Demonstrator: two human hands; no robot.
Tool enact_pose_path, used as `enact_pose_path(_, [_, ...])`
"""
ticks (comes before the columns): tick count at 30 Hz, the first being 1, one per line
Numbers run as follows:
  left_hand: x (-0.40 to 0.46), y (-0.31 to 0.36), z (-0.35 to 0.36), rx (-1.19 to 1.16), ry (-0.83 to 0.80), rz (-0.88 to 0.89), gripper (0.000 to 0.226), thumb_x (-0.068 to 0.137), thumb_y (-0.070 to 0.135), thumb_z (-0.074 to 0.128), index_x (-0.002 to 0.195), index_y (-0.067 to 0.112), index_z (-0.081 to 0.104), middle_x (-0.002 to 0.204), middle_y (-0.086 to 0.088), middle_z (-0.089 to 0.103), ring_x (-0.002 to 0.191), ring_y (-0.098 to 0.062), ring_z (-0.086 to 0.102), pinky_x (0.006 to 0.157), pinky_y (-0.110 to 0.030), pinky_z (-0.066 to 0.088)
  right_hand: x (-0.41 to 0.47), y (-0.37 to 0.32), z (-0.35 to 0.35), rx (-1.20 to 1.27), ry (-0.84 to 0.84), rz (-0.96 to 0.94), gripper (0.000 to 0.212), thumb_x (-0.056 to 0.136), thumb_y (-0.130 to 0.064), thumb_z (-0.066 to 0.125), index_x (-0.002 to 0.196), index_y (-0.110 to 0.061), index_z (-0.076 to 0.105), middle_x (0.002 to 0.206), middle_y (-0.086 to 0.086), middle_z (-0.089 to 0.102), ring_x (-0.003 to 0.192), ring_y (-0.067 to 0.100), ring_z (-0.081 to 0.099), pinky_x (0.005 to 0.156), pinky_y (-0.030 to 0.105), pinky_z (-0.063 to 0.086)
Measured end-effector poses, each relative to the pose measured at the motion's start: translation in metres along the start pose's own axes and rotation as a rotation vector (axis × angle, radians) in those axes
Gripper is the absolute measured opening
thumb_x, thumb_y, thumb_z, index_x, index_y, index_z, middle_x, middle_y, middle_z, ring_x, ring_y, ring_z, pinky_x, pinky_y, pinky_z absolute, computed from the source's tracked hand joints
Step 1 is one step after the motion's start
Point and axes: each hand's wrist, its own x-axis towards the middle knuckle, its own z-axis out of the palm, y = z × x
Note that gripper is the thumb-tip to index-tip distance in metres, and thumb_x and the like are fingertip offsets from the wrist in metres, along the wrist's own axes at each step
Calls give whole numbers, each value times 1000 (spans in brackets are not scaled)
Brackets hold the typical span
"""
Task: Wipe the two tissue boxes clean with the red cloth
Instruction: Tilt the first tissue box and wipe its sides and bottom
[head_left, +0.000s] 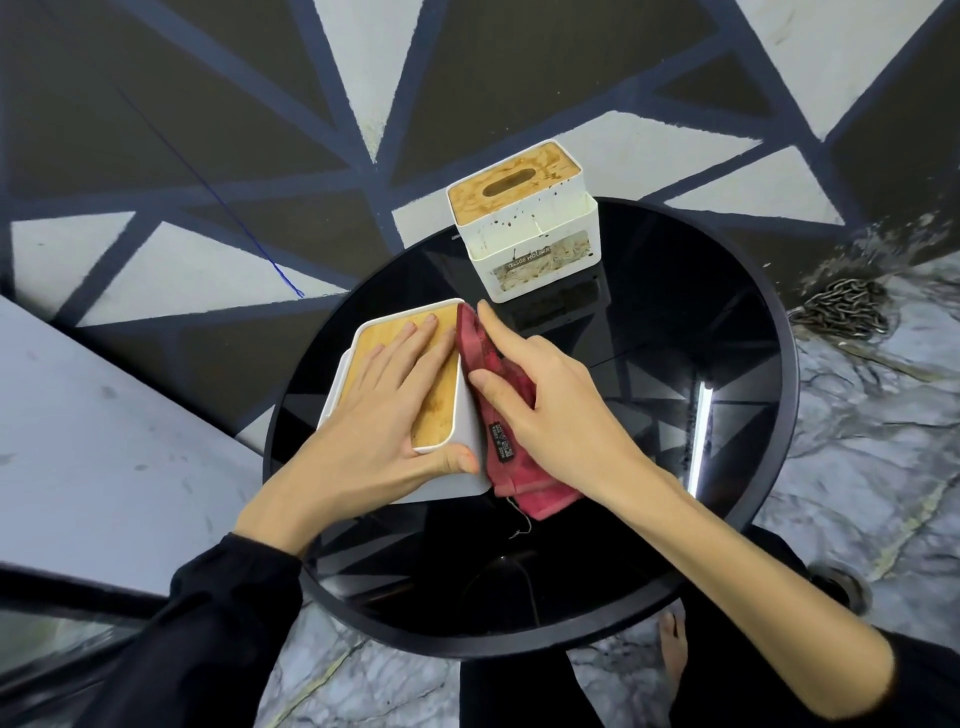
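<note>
Two white tissue boxes with wooden lids stand on a round black glass table. The near tissue box is at the table's left edge. My left hand lies flat on its lid, thumb pressed on the right front corner. My right hand presses the red cloth against that box's right side wall, forefinger stretched forward. The far tissue box stands at the back of the table, its lid and front spotted with brown stains.
The table's black rim is close on the right. A chain lies on the marble floor to the right. A bare foot shows under the table. A patterned wall rises behind and a grey surface lies left.
</note>
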Motion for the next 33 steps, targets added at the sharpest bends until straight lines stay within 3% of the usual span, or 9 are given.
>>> enact_pose_path(5, [0, -1, 1, 17, 3, 1, 121, 69, 108, 18, 163, 35, -5, 174, 14, -9, 160, 2, -12, 133, -36, -1, -10, -1, -8, -14, -118, -12, 65, 106, -43, 53, 161, -52, 19, 88, -8, 46, 85, 4, 51, 79, 15, 39])
enact_pose_path(11, [0, -1, 2, 19, -1, -14, 124, 69, 108, 18, 165, 34, -4, 176, 13, -9, 161, -1, -12, 134, -39, 0, 16, -1, -16, -62, -190, -5, 63, 107, -43, 49, 161, -52, 18, 91, 1, 52, 92, 7, 52, 90, 27, 41])
enact_pose_path(16, [0, -1, 1, 7, -15, -44, 129, 66, 110, 18, 167, 32, -2, 178, 9, -7, 163, -7, -11, 134, -46, 3, 20, 0, -15, -5, -191, 50, 60, 107, -43, 50, 161, -48, 23, 108, 4, 59, 106, 13, 53, 100, 28, 40])
enact_pose_path(21, [1, -1, 2, 19, -12, -29, 123, 67, 110, 17, 163, 36, -5, 177, 9, -7, 162, -4, -11, 133, -44, 2, -5, -5, -12, -25, -225, 37, 61, 107, -43, 48, 162, -47, 21, 95, 2, 53, 91, 7, 53, 87, 22, 43])
enact_pose_path(25, [0, -1, 2, 17, -15, -30, 124, 67, 109, 17, 164, 35, -6, 177, 9, -8, 162, -5, -12, 134, -45, 1, 11, -3, -13, -4, -190, 62, 59, 108, -39, 51, 162, -40, 28, 88, -12, 57, 78, -6, 56, 75, 7, 41])
enact_pose_path(29, [0, -2, 2, 19, -22, -46, 127, 67, 110, 16, 166, 33, -5, 178, 8, -10, 163, -7, -13, 133, -46, 2, 25, -1, -15, 44, -210, 111, 57, 108, -38, 51, 162, -37, 32, 92, -20, 57, 91, 3, 60, 77, 7, 39])
enact_pose_path(31, [1, -1, 1, 23, -23, -45, 125, 66, 110, 16, 164, 36, -7, 178, 9, -10, 162, -7, -13, 133, -46, 2, 19, -3, -15, 51, -227, 99, 56, 108, -37, 51, 162, -36, 33, 88, -28, 49, 89, -8, 54, 77, 4, 37])
enact_pose_path(33, [1, -1, 1, 27, -22, -46, 123, 66, 110, 16, 162, 38, -9, 178, 8, -9, 163, -7, -12, 134, -45, 2, 7, -3, -14, 42, -237, 85, 57, 108, -38, 51, 162, -38, 32, 88, -24, 53, 82, -12, 55, 76, 5, 39])
